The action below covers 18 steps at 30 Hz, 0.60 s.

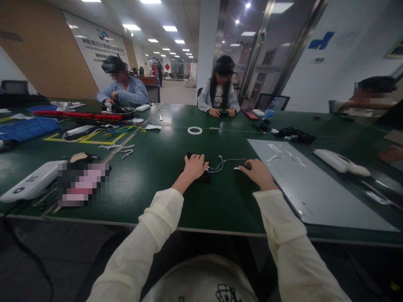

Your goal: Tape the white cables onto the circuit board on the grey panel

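Note:
My left hand [195, 167] rests over a small black object [204, 178] on the green table, fingers bent down onto it. The palm and fingers hide most of that object, so its kind does not show. A thin grey-blue cable [217, 170] runs out from beside those fingers, loops and stretches right across the tabletop. Close to the cable's far end is my right hand [258, 174], fingers curled, with a short strip of white tape [236, 168] sticking out at the fingertips. Beyond my hands lies a roll of white tape [194, 130].
A grey board [302, 180] with white strips lies at right, beside a white device [333, 161]. Left are white strips [126, 151], a white power bank [33, 180], a pink item [83, 184] and a blue tray [28, 129]. Several people sit around the table [151, 176].

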{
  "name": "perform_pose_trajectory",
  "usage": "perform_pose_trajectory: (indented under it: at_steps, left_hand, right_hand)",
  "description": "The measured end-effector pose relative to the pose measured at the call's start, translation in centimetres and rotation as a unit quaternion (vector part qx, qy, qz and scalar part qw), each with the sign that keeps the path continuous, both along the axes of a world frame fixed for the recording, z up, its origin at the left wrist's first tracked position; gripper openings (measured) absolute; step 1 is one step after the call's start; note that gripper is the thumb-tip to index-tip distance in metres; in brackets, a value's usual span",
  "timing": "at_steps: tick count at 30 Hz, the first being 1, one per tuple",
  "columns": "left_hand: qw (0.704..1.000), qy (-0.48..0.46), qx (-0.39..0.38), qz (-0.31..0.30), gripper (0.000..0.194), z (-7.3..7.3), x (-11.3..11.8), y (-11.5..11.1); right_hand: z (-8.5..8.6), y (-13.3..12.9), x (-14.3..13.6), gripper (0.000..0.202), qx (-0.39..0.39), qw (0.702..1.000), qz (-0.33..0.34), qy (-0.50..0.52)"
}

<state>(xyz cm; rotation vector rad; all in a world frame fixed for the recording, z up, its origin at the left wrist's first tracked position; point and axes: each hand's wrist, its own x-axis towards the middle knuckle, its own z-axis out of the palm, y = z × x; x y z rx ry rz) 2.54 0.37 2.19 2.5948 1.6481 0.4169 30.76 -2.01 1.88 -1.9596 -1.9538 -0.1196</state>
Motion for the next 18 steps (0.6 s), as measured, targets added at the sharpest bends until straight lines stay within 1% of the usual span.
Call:
perform_pose_trajectory:
  at_steps: [2, 4, 7, 11, 13, 14, 16, 18]
  left_hand:
    - [1.0, 0.004, 0.0, 0.003, 0.049, 0.1, 0.0, -0.1]
    - [1.0, 0.007, 0.008, 0.01, 0.049, 0.1, 0.1, -0.1]
    - [1.0, 0.006, 0.014, 0.008, 0.048, -0.1, 0.1, -0.1]
    - [1.0, 0.005, 0.013, 0.009, 0.049, -0.2, 0.1, 0.1]
    - [1.0, 0.004, 0.011, 0.008, 0.049, -0.2, 0.1, 0.1]
    - [1.0, 0.004, 0.01, 0.007, 0.049, -0.1, 0.1, 0.1]
    - [1.0, 0.004, 0.004, 0.007, 0.048, -0.1, 0.1, 0.0]
    - [1.0, 0.006, -0.001, 0.012, 0.048, 0.0, 0.1, -0.1]
  right_hand:
    - [0.0, -0.3, 0.1, 0.039, -0.028, 0.999, 0.031, -0.01]
    - [0.0, -0.4, 0.3, 0.033, -0.042, 0.998, 0.054, -0.014]
    - [0.1, -0.3, 0.4, 0.022, -0.046, 0.997, 0.058, -0.031]
    - [0.1, -0.2, 0.3, 0.017, -0.045, 0.997, 0.056, -0.032]
    - [0.0, -0.3, 0.0, 0.015, -0.034, 0.998, 0.055, 0.016]
    - [0.0, -0.3, -0.3, 0.015, -0.027, 0.996, 0.055, 0.063]
    - [0.1, -0.5, -1.1, 0.018, -0.017, 0.982, 0.055, 0.181]
    - [0.6, -0.7, -2.4, 0.023, -0.007, 0.963, 0.064, 0.261]
